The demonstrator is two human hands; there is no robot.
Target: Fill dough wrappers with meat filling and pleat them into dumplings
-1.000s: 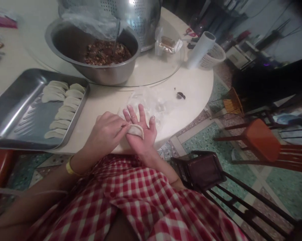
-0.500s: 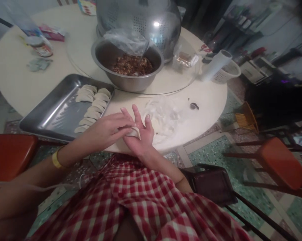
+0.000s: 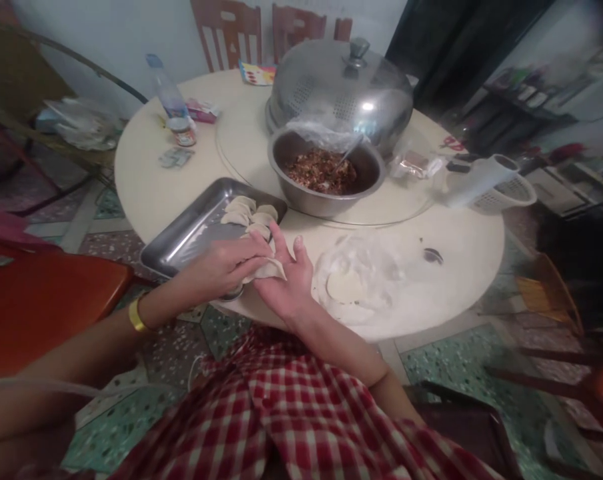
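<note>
My left hand, coming in from the left with a yellow bangle on the wrist, pinches the edge of a pale folded dumpling. Palm up, my right hand holds this dumpling from below, its fingers stretched out and the thumb standing apart. Just beyond the hands, a metal tray carries rows of finished dumplings, partly hidden by my hands. Right of my right hand, a round dough wrapper lies on crumpled clear plastic. Behind is a steel bowl of dark chopped filling with a utensil in it.
A large domed metal lid stands behind the bowl on the round table. At the left are a jar and a plastic bottle; at the right, a roll and a white basket. An orange chair stands left.
The view has swung left and up, so the table appears further right and the lid shows whole. Both hands stay together on the dumpling; more of the wrapper is visible.
</note>
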